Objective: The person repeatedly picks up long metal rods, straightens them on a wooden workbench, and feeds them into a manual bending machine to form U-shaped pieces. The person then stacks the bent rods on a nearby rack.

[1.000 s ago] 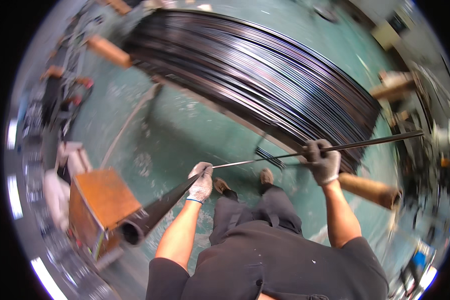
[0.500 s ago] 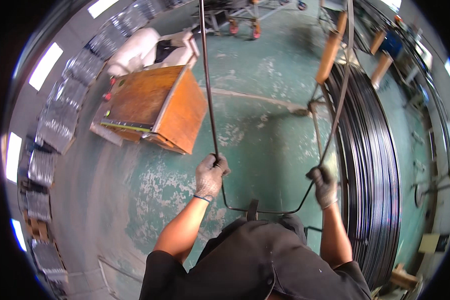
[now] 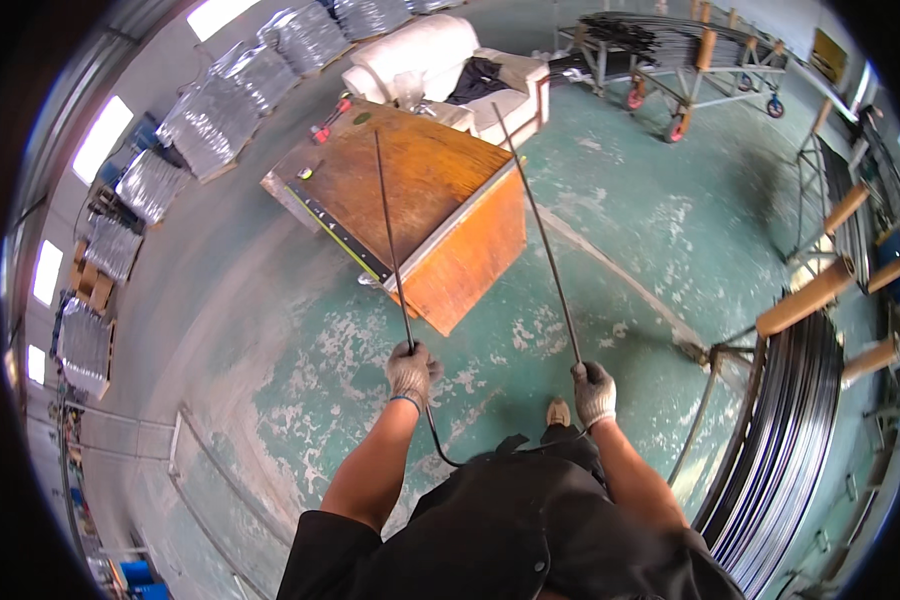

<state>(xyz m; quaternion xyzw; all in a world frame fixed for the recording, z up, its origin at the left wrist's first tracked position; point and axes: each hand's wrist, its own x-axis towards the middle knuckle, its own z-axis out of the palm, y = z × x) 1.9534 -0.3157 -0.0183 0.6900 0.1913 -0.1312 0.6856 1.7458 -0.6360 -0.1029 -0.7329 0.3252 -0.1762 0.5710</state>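
A long, thin dark metal rod bent into a U point(image 3: 392, 250) is held in both my hands, its bend close to my waist and its two legs stretching ahead. My left hand point(image 3: 411, 372), in a light knitted work glove, wraps round the left leg. My right hand point(image 3: 595, 395), gloved alike, grips the right leg a little lower in the picture. The far ends of the legs show over an orange-brown wooden table point(image 3: 430, 165); whether they touch it I cannot tell. Part of the bend is hidden against my dark clothing.
A black and yellow strip point(image 3: 338, 232) runs along the table's left edge; red-handled tools point(image 3: 330, 120) lie on top. Behind stands a pale sofa point(image 3: 425, 50). Long dark bars point(image 3: 790, 420) lie on a rack at right. A wheeled rack point(image 3: 705, 85) stands far right. Wrapped stacks point(image 3: 210, 120) line the left.
My view has turned left, so the table sits nearer the middle and the bar rack farther right. The rod's legs now point toward the table, and my hands remain on it.
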